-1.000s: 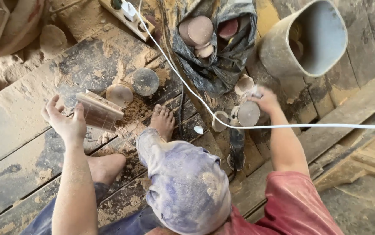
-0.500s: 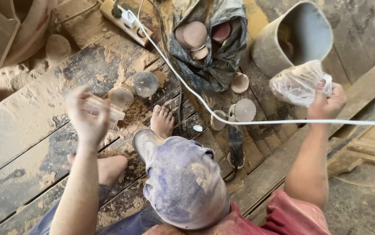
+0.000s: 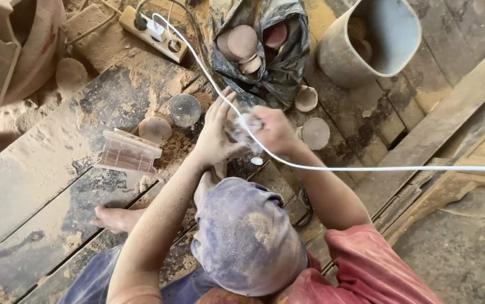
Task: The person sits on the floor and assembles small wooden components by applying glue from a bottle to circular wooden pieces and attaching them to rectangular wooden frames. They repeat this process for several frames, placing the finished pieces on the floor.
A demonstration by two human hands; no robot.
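My two hands meet over the dusty plank floor, in front of my capped head. My right hand (image 3: 275, 129) is closed on a crumpled clear plastic bag (image 3: 243, 125). My left hand (image 3: 215, 135) presses against the bag's other side, thumb on it and fingers stretched upward. A white cable (image 3: 332, 168) runs across my right wrist. A ribbed wooden block (image 3: 128, 151) lies on the floor to the left, with no hand on it.
Round wooden discs (image 3: 315, 133) lie around the hands. A dark bag (image 3: 287, 62) with more discs sits behind them, next to a grey bucket (image 3: 343, 62). A power strip (image 3: 158, 35) and sawdust heaps are at the back left. My bare foot (image 3: 115, 218) rests on the planks.
The left hand has set the ribbed block on the floor. The right hand has brought the plastic bag down from the upper right, and both hands now meet on it.
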